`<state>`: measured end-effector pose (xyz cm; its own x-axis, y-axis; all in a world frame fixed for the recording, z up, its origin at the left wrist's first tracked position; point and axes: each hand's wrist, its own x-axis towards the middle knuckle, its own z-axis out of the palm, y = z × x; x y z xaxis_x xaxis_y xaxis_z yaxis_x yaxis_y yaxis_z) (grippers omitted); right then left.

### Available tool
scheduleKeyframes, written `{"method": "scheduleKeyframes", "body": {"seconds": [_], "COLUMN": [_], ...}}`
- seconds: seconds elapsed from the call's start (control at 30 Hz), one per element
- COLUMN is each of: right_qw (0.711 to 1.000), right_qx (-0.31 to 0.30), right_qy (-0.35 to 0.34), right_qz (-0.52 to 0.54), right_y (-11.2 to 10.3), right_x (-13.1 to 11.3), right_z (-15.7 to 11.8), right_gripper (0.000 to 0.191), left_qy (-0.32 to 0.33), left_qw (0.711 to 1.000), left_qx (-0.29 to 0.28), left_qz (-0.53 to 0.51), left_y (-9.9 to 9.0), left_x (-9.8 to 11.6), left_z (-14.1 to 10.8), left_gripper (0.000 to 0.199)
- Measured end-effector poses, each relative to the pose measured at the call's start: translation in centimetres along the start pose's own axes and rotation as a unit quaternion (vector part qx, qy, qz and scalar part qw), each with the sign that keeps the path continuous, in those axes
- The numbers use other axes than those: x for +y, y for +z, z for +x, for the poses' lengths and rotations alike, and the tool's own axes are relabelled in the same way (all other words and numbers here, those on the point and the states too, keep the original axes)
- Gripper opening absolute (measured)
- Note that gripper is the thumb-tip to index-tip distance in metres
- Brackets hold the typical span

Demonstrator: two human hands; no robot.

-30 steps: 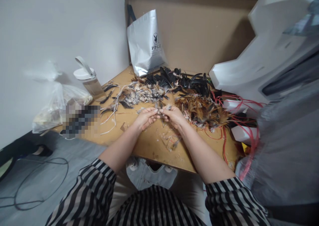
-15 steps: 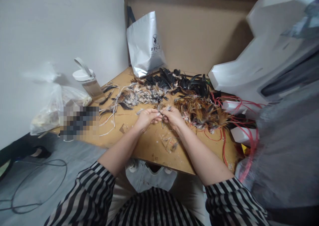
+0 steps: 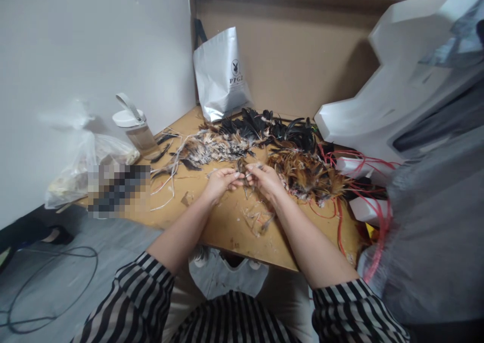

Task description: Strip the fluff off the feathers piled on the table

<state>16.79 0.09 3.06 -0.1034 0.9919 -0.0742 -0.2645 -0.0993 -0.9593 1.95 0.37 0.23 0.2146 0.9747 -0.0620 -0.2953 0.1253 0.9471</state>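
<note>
Over the middle of the table, my left hand (image 3: 222, 183) pinches a small brown feather (image 3: 241, 166) between thumb and fingertips. My right hand (image 3: 266, 181) is closed in a pinch just beside it, fingertips nearly meeting the left ones; a wispy feather seems to be in it, though blurred. Behind the hands lies a bunch of pale and brown feathers (image 3: 215, 145), with glossy black feathers (image 3: 260, 124) further back. Close to my right hand is a heap of golden-brown feathers (image 3: 306, 172). Feather scraps (image 3: 258, 218) lie in front of the hands on the tabletop.
A silver bag (image 3: 221, 76) stands against the cardboard back panel (image 3: 302, 56). At left are a lidded bottle (image 3: 138, 131) and a clear plastic bag (image 3: 102, 151). White string (image 3: 172, 174) lies left of the feathers; red string (image 3: 380, 212) and white foam (image 3: 351, 106) are at right.
The view has tilted up a little, so everything sits lower in the picture. My fingertips have come slightly apart, and more of the small brown feather shows between them.
</note>
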Motion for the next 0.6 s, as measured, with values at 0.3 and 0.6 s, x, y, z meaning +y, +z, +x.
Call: {"method": "scheduleKeyframes", "body": {"seconds": [0.3,0.6], "right_qw": [0.998,0.997], "right_qx": [0.042,-0.063], "right_qy": [-0.032,0.011], "right_qz": [-0.043,0.044], "right_y": [0.3,0.3], "right_x": [1.3,-0.1], "right_z": [0.7,-0.3], "right_gripper": [0.023,0.030], "left_qy": [0.004,-0.023], "left_qw": [1.000,0.996], "left_qx": [-0.019,-0.029], "left_qz": [0.021,-0.085], "left_y": [0.2,-0.2], "left_x": [-0.3,0.2], "left_z": [0.0,0.0], "left_gripper": [0.028,0.019]}}
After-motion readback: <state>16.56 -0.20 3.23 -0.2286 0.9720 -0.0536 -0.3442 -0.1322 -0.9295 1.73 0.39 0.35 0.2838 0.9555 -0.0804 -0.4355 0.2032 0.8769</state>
